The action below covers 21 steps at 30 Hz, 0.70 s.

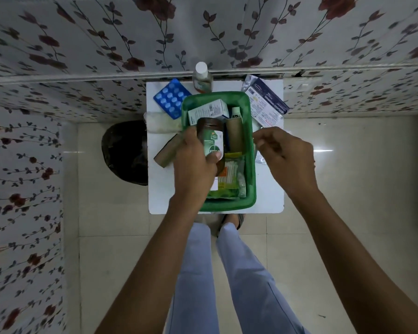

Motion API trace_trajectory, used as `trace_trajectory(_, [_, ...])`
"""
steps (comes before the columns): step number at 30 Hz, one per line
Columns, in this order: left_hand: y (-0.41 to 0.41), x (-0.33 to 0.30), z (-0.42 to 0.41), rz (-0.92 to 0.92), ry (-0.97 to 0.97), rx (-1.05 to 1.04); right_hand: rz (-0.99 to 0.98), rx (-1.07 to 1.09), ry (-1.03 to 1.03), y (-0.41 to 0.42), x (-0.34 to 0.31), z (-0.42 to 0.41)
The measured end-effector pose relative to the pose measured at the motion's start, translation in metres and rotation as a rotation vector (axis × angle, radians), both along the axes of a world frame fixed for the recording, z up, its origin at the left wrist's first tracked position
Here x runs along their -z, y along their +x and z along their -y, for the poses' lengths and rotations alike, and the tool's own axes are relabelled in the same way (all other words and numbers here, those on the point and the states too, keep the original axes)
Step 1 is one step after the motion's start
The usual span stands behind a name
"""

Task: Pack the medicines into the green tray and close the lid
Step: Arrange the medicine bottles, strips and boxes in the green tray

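Overhead view of a small white counter set against a floral-papered wall, with tiled floor open on the right and near sides and a dark bin close against the counter's left edge. The green tray occupies the counter's middle and reaches almost to its near edge; narrow bare strips of counter remain to left and right of it.

Tray contents: a pale teal-and-white carton at the far end, an upright brown cardboard piece beside a small tube, and a clear packet of cotton buds toward the near end. Around the tray lie a blue blister strip at far left, a white-capped bottle at the far edge, a white and dark-blue dressing pack at far right, a white gauze roll on the left, and a brown box resting against the tray's left wall.

The left hand grasps a brown bottle with a green label, thumb across the label, holding it tilted above the tray's left half, cap end pointing away. The right hand hovers over the tray's right rim, fingers curled loosely; whether it pinches the clear wrapper beneath it cannot be told.
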<state>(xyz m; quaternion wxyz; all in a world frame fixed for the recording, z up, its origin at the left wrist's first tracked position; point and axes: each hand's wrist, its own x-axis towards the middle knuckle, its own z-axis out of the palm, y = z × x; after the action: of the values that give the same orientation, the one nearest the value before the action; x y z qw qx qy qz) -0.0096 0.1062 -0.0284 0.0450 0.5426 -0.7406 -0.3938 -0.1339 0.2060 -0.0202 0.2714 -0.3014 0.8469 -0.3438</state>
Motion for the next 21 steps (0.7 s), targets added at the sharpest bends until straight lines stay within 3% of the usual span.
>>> trace_trajectory(5, [-0.009, 0.014, -0.015, 0.213, -0.214, 0.203, -0.103, 0.251, 0.025, -0.016, 0.029, -0.017])
trace_trajectory(10, [-0.009, 0.008, -0.016, 0.27, -0.276, 0.247, -0.103, 0.283, 0.284, -0.037, 0.076, -0.029])
trace_trajectory(13, [0.002, 0.004, -0.007, 0.119, -0.344, 0.172, -0.008, 0.256, 0.382, -0.041, 0.091, -0.026])
trace_trajectory(16, [0.021, 0.007, 0.008, 0.015, -0.369, 0.029, -0.033, 0.247, 0.39, -0.037, 0.1, -0.021])
trace_trajectory(19, [0.043, 0.029, 0.028, 0.023, -0.237, -0.113, -0.046, 0.317, 0.363, -0.032, 0.102, -0.019])
trace_trajectory(21, [0.053, 0.047, 0.04, 0.098, -0.183, -0.084, -0.036, 0.35, 0.306, -0.03, 0.098, -0.018])
